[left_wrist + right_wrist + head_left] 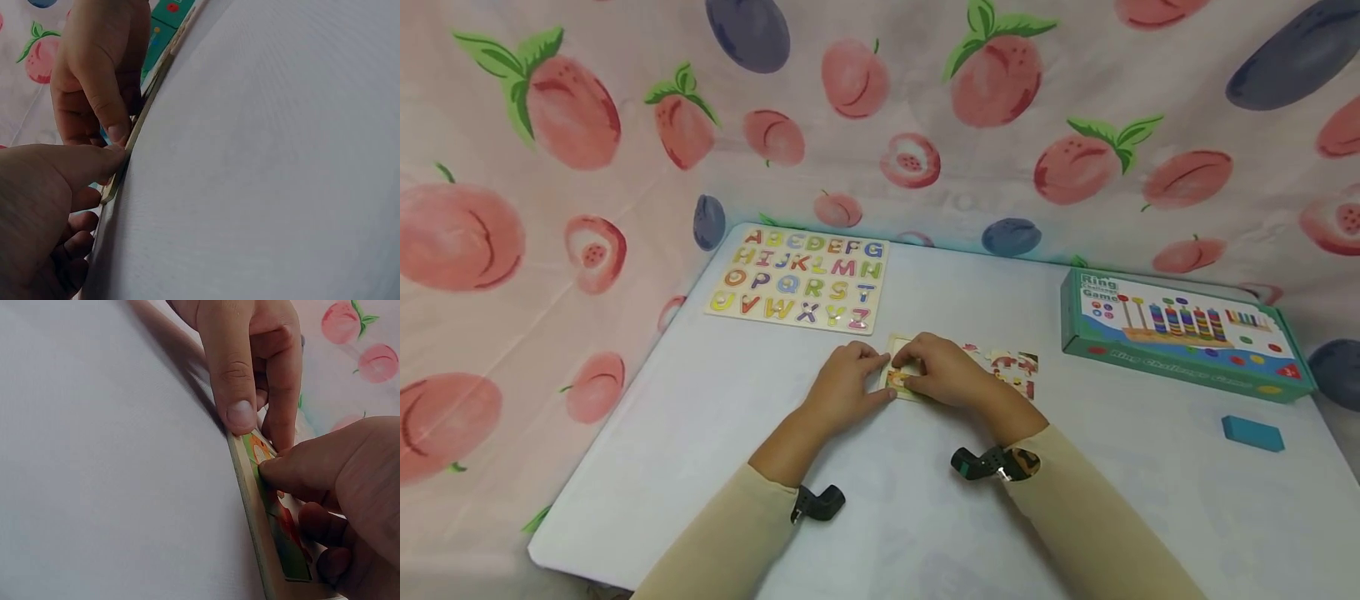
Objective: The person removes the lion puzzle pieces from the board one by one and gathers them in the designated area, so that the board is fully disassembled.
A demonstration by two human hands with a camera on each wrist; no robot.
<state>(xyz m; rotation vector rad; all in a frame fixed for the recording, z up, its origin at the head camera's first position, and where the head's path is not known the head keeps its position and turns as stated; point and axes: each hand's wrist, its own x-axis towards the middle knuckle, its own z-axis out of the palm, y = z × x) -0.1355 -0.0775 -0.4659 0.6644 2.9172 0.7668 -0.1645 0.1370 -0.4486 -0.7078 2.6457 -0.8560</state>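
A small wooden jigsaw board (897, 342) with a pale rim lies flat at the middle of the table. My left hand (844, 390) holds its left end, thumb at the near corner and fingers at the far side. Over the board, my right hand (946, 372) pinches a colourful puzzle piece (260, 449) at the left end, its thumb touching the picture surface. In the right wrist view, green and red picture parts lie within the rim, partly hidden by the right fingers. Loose jigsaw pieces (1021, 365) lie right of the right hand.
An alphabet puzzle board (797, 279) lies at the back left. A green Ring Challenge Game box (1183, 333) stands at the back right, with a blue block (1252, 433) in front of it. Fruit-patterned cloth (865, 125) hangs behind the white table (700, 433).
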